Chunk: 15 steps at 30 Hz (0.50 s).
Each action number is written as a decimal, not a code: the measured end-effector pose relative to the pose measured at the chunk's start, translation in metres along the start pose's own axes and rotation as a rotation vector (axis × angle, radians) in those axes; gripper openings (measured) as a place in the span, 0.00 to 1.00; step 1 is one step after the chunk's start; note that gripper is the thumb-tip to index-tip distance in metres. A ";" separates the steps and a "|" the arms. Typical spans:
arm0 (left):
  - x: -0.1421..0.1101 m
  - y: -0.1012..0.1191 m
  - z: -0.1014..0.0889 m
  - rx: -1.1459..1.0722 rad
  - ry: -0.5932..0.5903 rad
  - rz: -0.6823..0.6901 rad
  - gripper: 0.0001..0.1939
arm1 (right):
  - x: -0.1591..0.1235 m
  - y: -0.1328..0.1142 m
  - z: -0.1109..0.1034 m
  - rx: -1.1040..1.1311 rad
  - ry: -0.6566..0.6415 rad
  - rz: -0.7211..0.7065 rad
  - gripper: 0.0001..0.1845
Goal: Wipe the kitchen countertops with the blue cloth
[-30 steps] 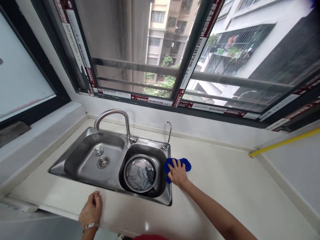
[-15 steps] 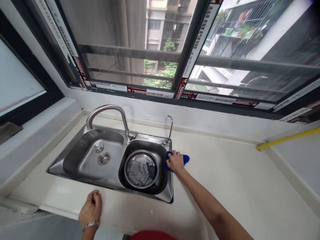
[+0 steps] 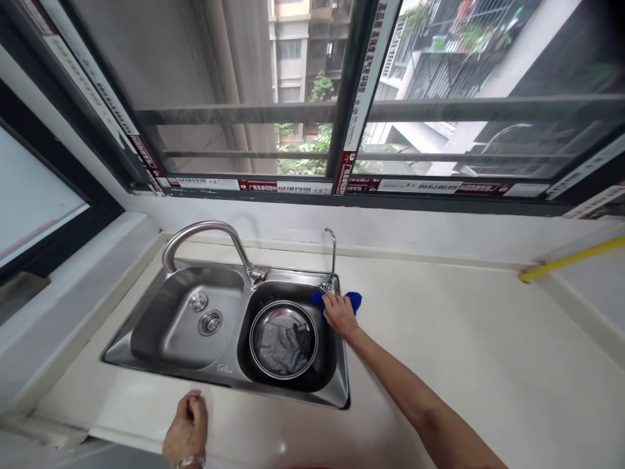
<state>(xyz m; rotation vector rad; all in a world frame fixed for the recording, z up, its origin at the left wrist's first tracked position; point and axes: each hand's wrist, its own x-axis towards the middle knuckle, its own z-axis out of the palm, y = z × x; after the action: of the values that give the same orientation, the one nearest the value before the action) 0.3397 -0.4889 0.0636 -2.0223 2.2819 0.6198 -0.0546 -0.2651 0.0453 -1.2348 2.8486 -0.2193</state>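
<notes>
My right hand (image 3: 340,314) presses a blue cloth (image 3: 355,300) onto the right rim of the steel sink (image 3: 188,332), close to the foot of the small thin tap (image 3: 334,251). Its fingers are bent over the cloth, which sticks out on both sides. My left hand (image 3: 187,426) is curled closed, with nothing visible in it, over the counter in front of the sink. Inside the right basin a round metal strainer (image 3: 254,355) holds a grey, crumpled cloth (image 3: 278,347). The left basin has a drain (image 3: 210,322) and a round metal overflow cover (image 3: 198,301).
A large curved faucet (image 3: 209,226) arches over the left basin from behind. Pale countertop (image 3: 439,339) stretches to the right of the sink. A yellow pipe (image 3: 571,258) runs along the right wall. Behind the counter stands a dark-framed window (image 3: 273,193) with taped edges.
My right hand and the blue cloth have moved slightly back along the sink's right rim, toward the thin tap. The view has shifted a little; my left hand stays curled by the counter's front.
</notes>
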 end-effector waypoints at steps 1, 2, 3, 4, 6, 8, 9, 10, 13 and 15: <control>-0.001 0.002 -0.002 0.003 -0.005 -0.003 0.31 | 0.004 -0.002 -0.002 0.031 -0.008 0.013 0.24; -0.001 0.003 -0.003 0.007 -0.008 -0.008 0.32 | 0.008 -0.005 -0.003 0.058 -0.011 0.031 0.23; -0.002 0.005 -0.005 0.009 -0.012 -0.013 0.31 | 0.011 -0.007 -0.004 0.084 -0.012 0.054 0.22; -0.003 0.007 -0.006 0.010 -0.012 -0.015 0.31 | 0.013 -0.009 -0.005 0.116 -0.015 0.079 0.21; -0.004 0.009 -0.008 0.012 -0.011 -0.018 0.31 | 0.015 -0.013 -0.006 0.198 -0.025 0.124 0.18; -0.004 0.011 -0.010 0.017 -0.010 -0.021 0.32 | 0.014 -0.019 -0.005 0.297 -0.028 0.159 0.15; -0.004 0.011 -0.010 0.020 -0.010 -0.025 0.32 | 0.013 -0.023 -0.003 0.352 -0.025 0.176 0.14; -0.004 0.011 -0.010 0.021 -0.011 -0.029 0.32 | 0.012 -0.027 -0.001 0.411 -0.017 0.196 0.14; -0.002 0.009 -0.009 0.006 -0.023 -0.026 0.33 | 0.011 -0.043 0.013 0.624 0.024 0.285 0.14; -0.001 0.006 -0.007 -0.003 -0.031 -0.020 0.35 | 0.012 -0.054 0.026 0.801 0.057 0.373 0.10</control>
<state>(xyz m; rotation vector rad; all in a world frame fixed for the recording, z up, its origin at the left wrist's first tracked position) 0.3355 -0.4894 0.0717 -2.0198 2.2415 0.6496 -0.0210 -0.3134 0.0277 -0.5320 2.4981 -1.2222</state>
